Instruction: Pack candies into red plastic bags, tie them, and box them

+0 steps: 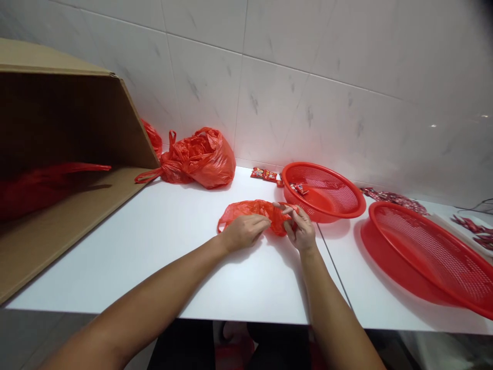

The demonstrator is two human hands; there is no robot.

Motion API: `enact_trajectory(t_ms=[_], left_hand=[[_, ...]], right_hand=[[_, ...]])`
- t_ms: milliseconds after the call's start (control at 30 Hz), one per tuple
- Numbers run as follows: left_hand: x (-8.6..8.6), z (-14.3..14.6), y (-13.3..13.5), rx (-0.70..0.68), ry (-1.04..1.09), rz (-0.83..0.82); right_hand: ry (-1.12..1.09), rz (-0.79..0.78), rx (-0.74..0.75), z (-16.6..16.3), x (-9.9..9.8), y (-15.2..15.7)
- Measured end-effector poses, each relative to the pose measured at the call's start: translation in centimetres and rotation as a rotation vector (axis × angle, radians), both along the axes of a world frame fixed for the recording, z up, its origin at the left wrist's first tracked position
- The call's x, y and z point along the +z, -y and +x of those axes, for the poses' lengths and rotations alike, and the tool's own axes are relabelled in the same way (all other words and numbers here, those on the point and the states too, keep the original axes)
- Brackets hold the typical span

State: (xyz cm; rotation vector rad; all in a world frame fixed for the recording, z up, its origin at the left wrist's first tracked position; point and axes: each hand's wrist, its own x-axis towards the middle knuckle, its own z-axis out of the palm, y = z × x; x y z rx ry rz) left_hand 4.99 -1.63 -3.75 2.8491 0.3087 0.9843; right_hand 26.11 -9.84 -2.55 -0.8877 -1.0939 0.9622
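Observation:
A small red plastic bag [246,207] lies crumpled on the white table in front of me, with both hands at its near side. My left hand [244,231] is closed in a pinch at the bag's edge; its fingertips are partly hidden. At the bag's right end, my right hand [302,228] has its fingers bent around the thin red plastic, the thumb a little apart from the forefinger. What the bag contains, if anything, cannot be made out.
A cardboard box [115,205] lies open on the left with red plastic inside. Filled red bags [215,159] rest against the tiled wall. Small red packets [264,174] lie beside a red basket [323,213] holding a few packets. Another red basket [408,267] stands at right.

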Motion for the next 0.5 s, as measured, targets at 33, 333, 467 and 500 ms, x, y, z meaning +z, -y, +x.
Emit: enact_trajectory(t_ms=[33, 333, 467, 500], left_hand=[[-0.2, 0.5, 0.3, -0.005, -0.041, -0.028], [0.6, 0.1, -0.8, 0.644, -0.142, -0.086], [1.5, -0.9, -1.6, 0.881, -0.089, -0.051], [1.5, -1.0, -1.7, 0.906, -0.099, -0.046]], right_hand=[[0.000, 0.015, 0.017, -0.3, 0.3, 0.2], [-0.009, 0.075, 0.045, 0.1, 0.9, 0.9], [0.018, 0.083, -0.011, 0.0, 1.0, 0.8], [0.048, 0.082, -0.033, -0.2, 0.9, 0.7]])
